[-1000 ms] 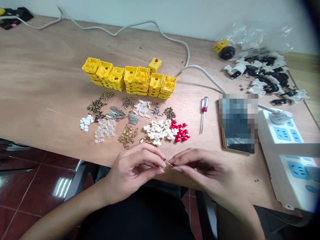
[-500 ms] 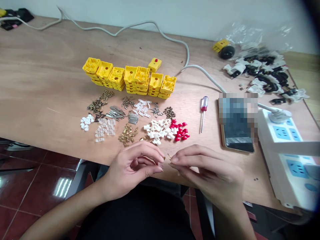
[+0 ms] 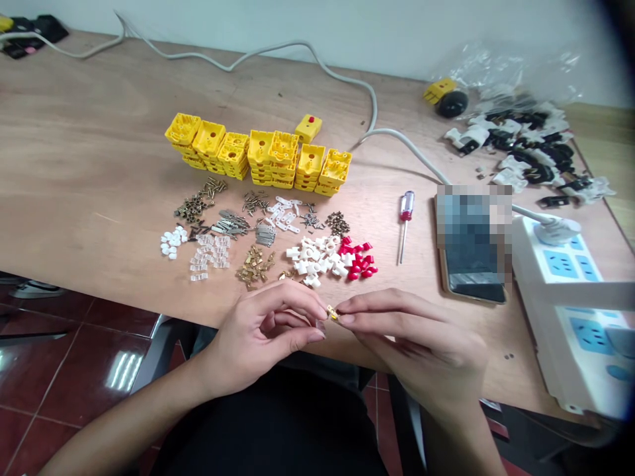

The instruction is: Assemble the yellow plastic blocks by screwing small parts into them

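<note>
My left hand (image 3: 275,324) is closed in a pinch at the front of the table. Between its thumb and forefinger shows a small clear plastic piece (image 3: 320,325), largely hidden by the fingers. Facing it, my right hand (image 3: 417,337) pinches a tiny brass clip (image 3: 332,313) right at the left fingertips. Just beyond the hands lie white plastic caps (image 3: 315,258), red caps (image 3: 363,258) and a pile of brass clips (image 3: 255,266). Further left are clear plastic pieces (image 3: 210,254) and small white parts (image 3: 173,241).
Stacked yellow housings (image 3: 272,158) form a row behind piles of screws (image 3: 255,201) and flat metal blades (image 3: 231,223). A screwdriver (image 3: 405,225), a phone (image 3: 476,264) and a white power strip (image 3: 555,317) lie to the right. Bagged black-and-white parts (image 3: 530,145) occupy the back right.
The right fingertips have turned slightly, and the brass clip now shows more fully against the left fingertips. The left hand stays almost in place; the view shifts very slightly.
</note>
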`<state>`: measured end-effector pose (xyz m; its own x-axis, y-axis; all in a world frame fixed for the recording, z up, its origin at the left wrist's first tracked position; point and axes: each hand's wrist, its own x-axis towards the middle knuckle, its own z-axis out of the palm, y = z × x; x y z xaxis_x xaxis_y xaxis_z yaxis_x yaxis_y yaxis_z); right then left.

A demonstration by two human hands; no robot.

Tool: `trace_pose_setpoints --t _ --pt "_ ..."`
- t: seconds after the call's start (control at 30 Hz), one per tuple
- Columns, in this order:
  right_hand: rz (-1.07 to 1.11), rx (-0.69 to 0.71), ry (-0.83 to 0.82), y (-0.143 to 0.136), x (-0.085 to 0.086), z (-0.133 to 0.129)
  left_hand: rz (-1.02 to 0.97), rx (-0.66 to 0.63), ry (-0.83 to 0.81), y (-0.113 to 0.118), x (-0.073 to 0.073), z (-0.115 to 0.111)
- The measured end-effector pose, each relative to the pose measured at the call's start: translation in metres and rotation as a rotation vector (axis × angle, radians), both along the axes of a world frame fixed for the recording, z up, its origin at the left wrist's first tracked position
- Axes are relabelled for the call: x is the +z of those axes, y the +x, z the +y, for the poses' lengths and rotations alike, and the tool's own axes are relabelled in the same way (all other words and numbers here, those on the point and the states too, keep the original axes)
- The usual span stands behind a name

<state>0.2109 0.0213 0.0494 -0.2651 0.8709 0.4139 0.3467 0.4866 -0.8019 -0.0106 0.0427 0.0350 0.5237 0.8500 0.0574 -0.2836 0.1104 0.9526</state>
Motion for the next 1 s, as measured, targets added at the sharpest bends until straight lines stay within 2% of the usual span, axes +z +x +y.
trace_pose_setpoints --t 0.2,0.47,0.73,1.0 --pt "-0.043 0.020 0.087 0.003 -0.007 -0.003 -0.026 0.004 -0.051 0.001 0.002 -0.001" --pt "-0.095 0.032 0.104 0.002 0.000 -0.001 -0.055 -0.006 -0.164 0.001 0.004 0.001" --pt "-0.024 0.062 -0.008 -0.004 0.001 0.005 -0.080 0.006 -0.115 0.002 0.001 0.001" --pt "-0.028 0.026 -0.005 0.003 -0.006 -0.003 -0.045 0.034 -0.057 0.001 0.002 0.002"
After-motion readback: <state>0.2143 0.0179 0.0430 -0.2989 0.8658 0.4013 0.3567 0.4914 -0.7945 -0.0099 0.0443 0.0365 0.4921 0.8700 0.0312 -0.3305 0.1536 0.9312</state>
